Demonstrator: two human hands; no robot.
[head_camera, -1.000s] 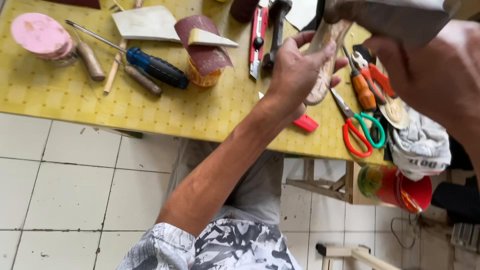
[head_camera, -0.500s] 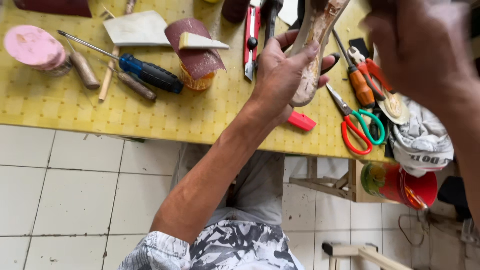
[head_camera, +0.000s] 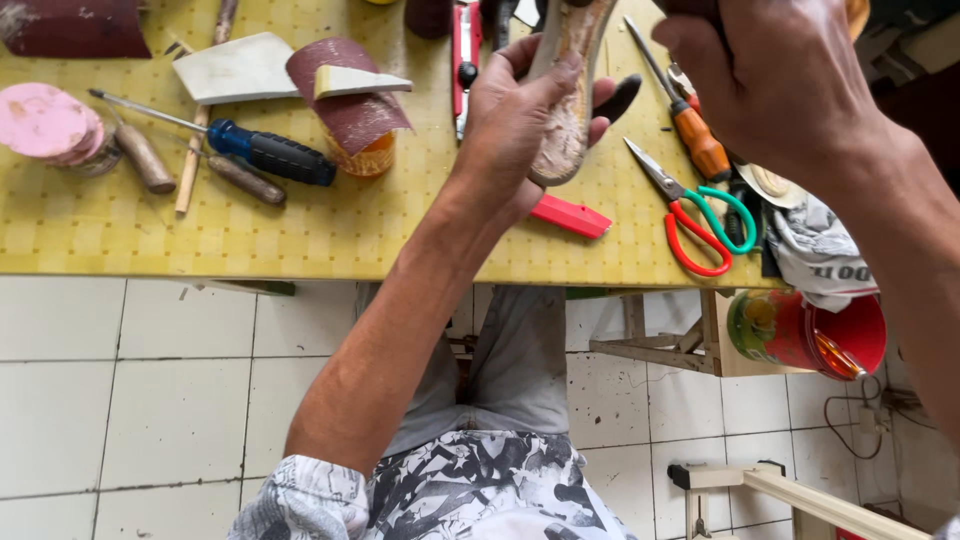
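My left hand grips a worn beige shoe sole by its lower end and holds it upright above the yellow table. The sole's rough inner face points right. My right hand hovers at the top right, close to the sole's upper part. Its fingers are curled and its back faces the camera. Whatever is in that hand is hidden.
On the table lie a blue-handled screwdriver, sandpaper draped over an orange can, pink discs, a red utility knife, red-and-green scissors, an orange-handled tool and a rag. A red cup sits on a wooden stool below.
The sole and my left hand have risen towards the top of the view. My right hand has moved in closer to the sole, and the grey piece it held is out of sight.
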